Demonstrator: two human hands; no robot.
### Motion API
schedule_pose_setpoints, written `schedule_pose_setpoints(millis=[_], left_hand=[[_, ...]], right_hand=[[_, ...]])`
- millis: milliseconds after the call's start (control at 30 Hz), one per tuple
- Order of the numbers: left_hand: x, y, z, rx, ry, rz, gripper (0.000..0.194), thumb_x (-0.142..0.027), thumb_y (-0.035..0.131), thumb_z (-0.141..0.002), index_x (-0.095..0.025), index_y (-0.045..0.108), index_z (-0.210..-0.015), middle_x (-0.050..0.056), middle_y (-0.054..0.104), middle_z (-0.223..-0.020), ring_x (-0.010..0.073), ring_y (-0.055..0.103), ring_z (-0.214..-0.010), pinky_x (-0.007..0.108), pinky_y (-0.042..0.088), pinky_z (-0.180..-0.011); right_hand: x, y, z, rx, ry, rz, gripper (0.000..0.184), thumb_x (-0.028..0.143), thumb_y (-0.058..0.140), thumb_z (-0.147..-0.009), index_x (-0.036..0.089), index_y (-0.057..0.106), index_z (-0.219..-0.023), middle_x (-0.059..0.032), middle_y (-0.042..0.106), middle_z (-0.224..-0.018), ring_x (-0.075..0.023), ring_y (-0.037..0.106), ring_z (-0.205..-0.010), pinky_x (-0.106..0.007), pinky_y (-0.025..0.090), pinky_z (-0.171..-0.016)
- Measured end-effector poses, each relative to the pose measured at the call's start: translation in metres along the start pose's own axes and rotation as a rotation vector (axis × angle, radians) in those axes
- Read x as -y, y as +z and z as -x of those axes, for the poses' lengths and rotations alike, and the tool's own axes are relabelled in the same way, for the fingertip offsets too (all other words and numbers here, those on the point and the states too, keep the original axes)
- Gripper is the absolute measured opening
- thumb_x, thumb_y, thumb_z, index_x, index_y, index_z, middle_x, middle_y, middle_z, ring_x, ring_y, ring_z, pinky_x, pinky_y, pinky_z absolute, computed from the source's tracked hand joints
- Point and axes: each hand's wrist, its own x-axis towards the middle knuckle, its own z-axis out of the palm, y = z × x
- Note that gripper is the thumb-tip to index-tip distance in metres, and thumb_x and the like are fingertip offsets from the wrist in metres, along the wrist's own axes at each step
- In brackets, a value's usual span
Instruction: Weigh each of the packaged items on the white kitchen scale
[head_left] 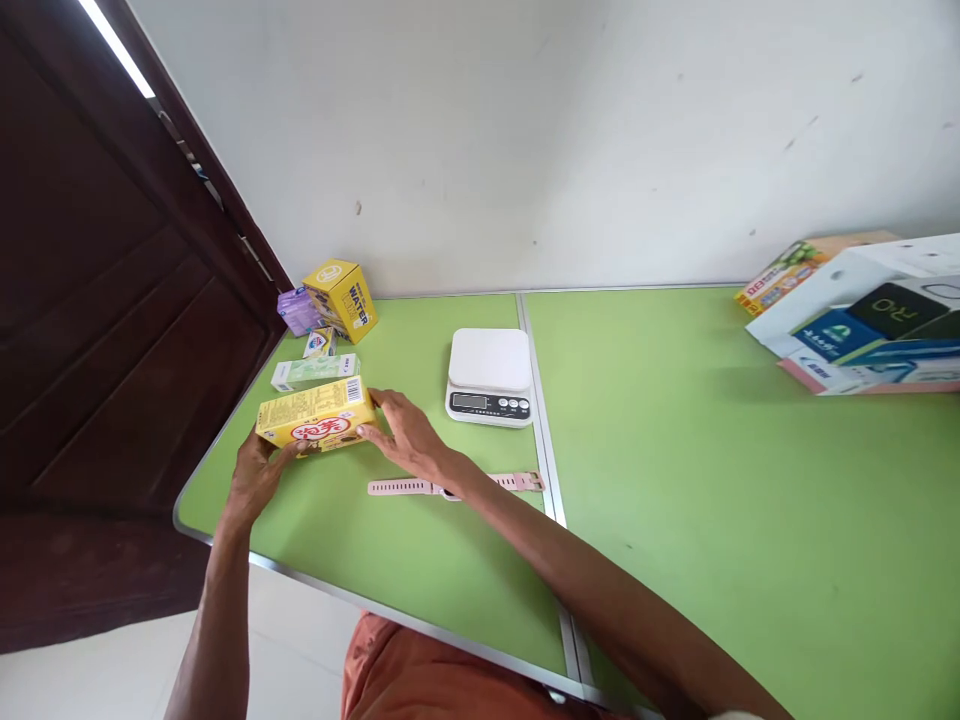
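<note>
A long yellow box with red lettering lies on the green table near its left edge. My left hand grips the box's left end, fingers curled around it. My right hand presses against its right end, fingers wrapped at the corner. A pink wristwatch lies flat on the table just under my right forearm. A white kitchen scale stands to the right of the box, beyond my right hand.
Behind the yellow box lie a pale green carton, a small white packet, a yellow cube box and a purple packet. Stacked cartons sit at the far right. A dark wooden door stands left.
</note>
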Motion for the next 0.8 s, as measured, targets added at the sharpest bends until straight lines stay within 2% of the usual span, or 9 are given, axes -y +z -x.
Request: schedule_pose_setpoints(millis=[133,300,400,533,667,733,800], left_hand=[[0.021,-0.019,-0.005,-0.046,-0.079,-0.011,0.093,-0.068,0.098,-0.062,-0.016,0.071,-0.134,0.019,0.083,-0.128,0.0401,0.078,-0.125,0.058,0.061,-0.115],[0.038,-0.032,-0.034,-0.192,-0.099,-0.003,0.079,-0.054,0.098,-0.064,-0.019,0.070,-0.129,0.017,0.081,-0.135,0.0395,0.075,-0.134,0.058,0.058,-0.120],[0.039,-0.038,-0.055,-0.221,-0.133,-0.029,0.071,-0.043,0.099,-0.064,-0.018,0.070,-0.124,0.018,0.080,-0.135,0.0387,0.075,-0.134,0.056,0.059,-0.120],[0.035,-0.042,-0.075,-0.207,-0.157,-0.089,0.064,-0.037,0.098,-0.066,-0.016,0.070,-0.120,0.019,0.081,-0.133,0.0379,0.077,-0.132,0.056,0.059,-0.120],[0.031,-0.042,-0.083,-0.213,-0.128,-0.164,0.058,-0.039,0.095,-0.068,-0.020,0.071,-0.117,0.013,0.083,-0.126,0.0384,0.077,-0.130,0.059,0.060,-0.118],[0.033,-0.043,-0.081,-0.226,-0.112,-0.238,0.061,-0.043,0.091,-0.069,-0.025,0.069,-0.123,0.009,0.082,-0.131,0.0397,0.076,-0.131,0.063,0.060,-0.117],[0.038,-0.047,-0.079,-0.272,-0.103,-0.368,0.078,-0.050,0.090,-0.065,-0.036,0.060,-0.136,0.004,0.075,-0.142,0.0416,0.075,-0.131,0.068,0.065,-0.108]], right_hand=[[0.002,0.028,-0.021,0.114,0.060,0.055,0.051,0.031,0.067,-0.110,0.012,0.056,-0.156,-0.0193,0.071,-0.142,-0.0312,0.068,-0.131,-0.048,0.058,-0.117],[0.001,0.050,-0.034,0.188,0.061,0.019,0.056,0.032,0.067,-0.110,0.016,0.054,-0.162,-0.0189,0.068,-0.149,-0.0323,0.066,-0.138,-0.050,0.055,-0.122],[-0.003,0.057,-0.034,0.194,0.040,0.011,0.054,0.033,0.069,-0.109,0.019,0.057,-0.160,-0.0172,0.068,-0.147,-0.0322,0.066,-0.138,-0.051,0.057,-0.120],[-0.008,0.055,-0.031,0.201,0.045,-0.006,0.048,0.029,0.069,-0.109,0.018,0.061,-0.155,-0.0183,0.070,-0.143,-0.0317,0.068,-0.136,-0.052,0.056,-0.120],[-0.004,0.042,-0.026,0.220,0.055,-0.011,0.046,0.030,0.070,-0.109,0.015,0.063,-0.152,-0.0197,0.069,-0.147,-0.0319,0.066,-0.142,-0.050,0.056,-0.122],[-0.002,0.031,-0.020,0.235,0.035,-0.017,0.045,0.031,0.070,-0.110,0.014,0.062,-0.151,-0.0202,0.068,-0.150,-0.0310,0.067,-0.142,-0.048,0.057,-0.121],[-0.002,0.016,-0.009,0.235,0.005,-0.018,0.046,0.034,0.069,-0.111,0.014,0.061,-0.152,-0.0203,0.069,-0.150,-0.0299,0.070,-0.137,-0.046,0.061,-0.115]])
